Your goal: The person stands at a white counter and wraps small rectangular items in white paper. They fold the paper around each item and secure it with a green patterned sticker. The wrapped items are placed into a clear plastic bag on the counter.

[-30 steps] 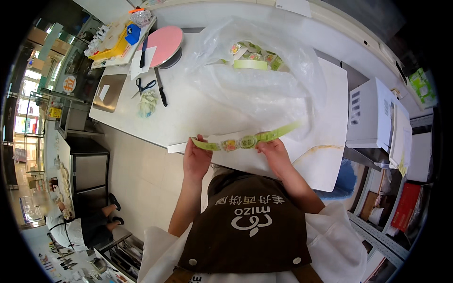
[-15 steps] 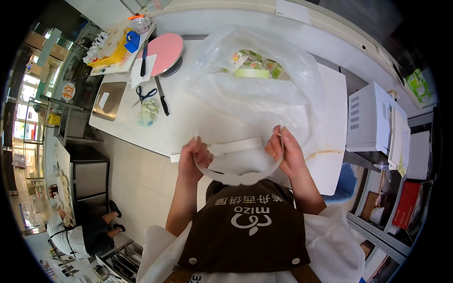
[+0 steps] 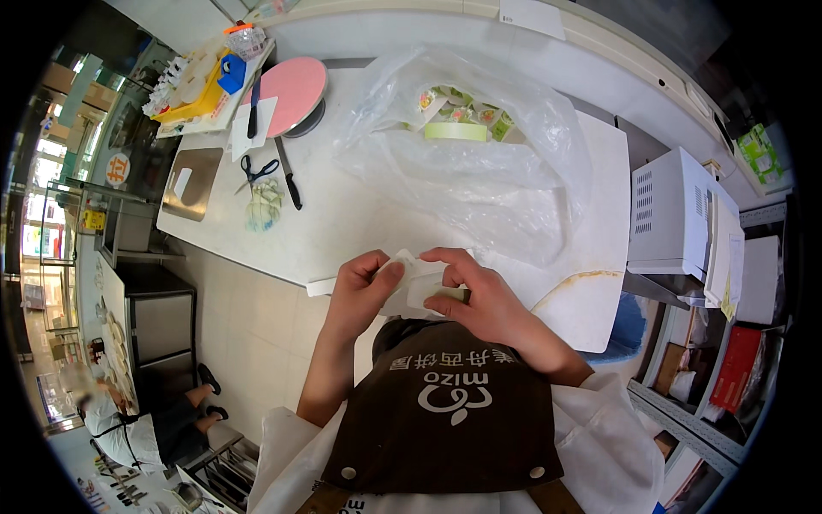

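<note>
At the near edge of the white desk (image 3: 312, 218), just in front of the brown apron (image 3: 454, 377), both hands hold a pale strip (image 3: 421, 296), its plain side showing and its length bent back on itself. The left hand (image 3: 366, 289) pinches one end between thumb and curled fingers. The right hand (image 3: 469, 289) grips another part between its thumb and the folded fingers, with the index finger stretched toward the left thumb. The fingers cover much of the strip, so I cannot tell whether its ends touch. Beside the left hand, a flat white piece (image 3: 320, 288) lies along the desk edge.

Beyond the hands spreads a large clear plastic bag (image 3: 488, 193); at its opening lie green patterned pieces (image 3: 462, 112) and a light green band (image 3: 455, 131). To the left, on the desk, scissors (image 3: 269, 169) with dark handles touch a crumpled pale wrapper (image 3: 264, 208), and a black-handled knife (image 3: 293, 190) lies near them. Farther back stands a pink round turntable (image 3: 295, 90), with a white sheet (image 3: 262, 124) overlapping its left side, a dark-handled tool (image 3: 253, 113) on that sheet, and a metal plate (image 3: 188, 208) at the desk's left end.
</note>
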### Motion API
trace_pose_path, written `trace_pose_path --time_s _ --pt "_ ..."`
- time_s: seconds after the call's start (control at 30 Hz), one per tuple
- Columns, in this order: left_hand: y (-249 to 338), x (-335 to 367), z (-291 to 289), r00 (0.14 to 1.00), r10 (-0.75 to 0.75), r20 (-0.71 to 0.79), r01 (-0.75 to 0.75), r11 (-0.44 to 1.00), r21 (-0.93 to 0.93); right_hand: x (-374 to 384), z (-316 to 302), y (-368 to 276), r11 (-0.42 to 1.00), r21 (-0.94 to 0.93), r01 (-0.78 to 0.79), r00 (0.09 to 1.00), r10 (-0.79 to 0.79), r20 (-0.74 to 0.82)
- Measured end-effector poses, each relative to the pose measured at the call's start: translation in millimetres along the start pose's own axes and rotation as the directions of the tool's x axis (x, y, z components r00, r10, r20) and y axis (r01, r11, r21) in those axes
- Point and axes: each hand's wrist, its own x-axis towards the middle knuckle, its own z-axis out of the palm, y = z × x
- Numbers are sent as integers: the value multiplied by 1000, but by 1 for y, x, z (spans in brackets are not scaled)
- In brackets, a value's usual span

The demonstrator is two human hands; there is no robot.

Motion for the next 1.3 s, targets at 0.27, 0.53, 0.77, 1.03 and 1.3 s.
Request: trace_pose_path --time_s 0.27,0.53,0.77,1.03,1.3 --pt "8 -10 10 999 -35 -2 33 942 333 -2 -1 10 979 -97 178 983 -172 62" --pt "22 -17 16 999 -17 29 5 929 370 -3 -2 5 979 -32 202 979 -201 40" --pt "23 -19 17 988 -107 112 66 945 319 -4 -3 6 973 -20 228 974 -228 15" --pt "17 -22 13 997 -21 74 0 965 263 -3 -6 7 969 -8 248 968 -247 41" --pt "13 -25 12 998 32 56 -43 976 213 -7 -7 2 995 96 8 998 -15 65"
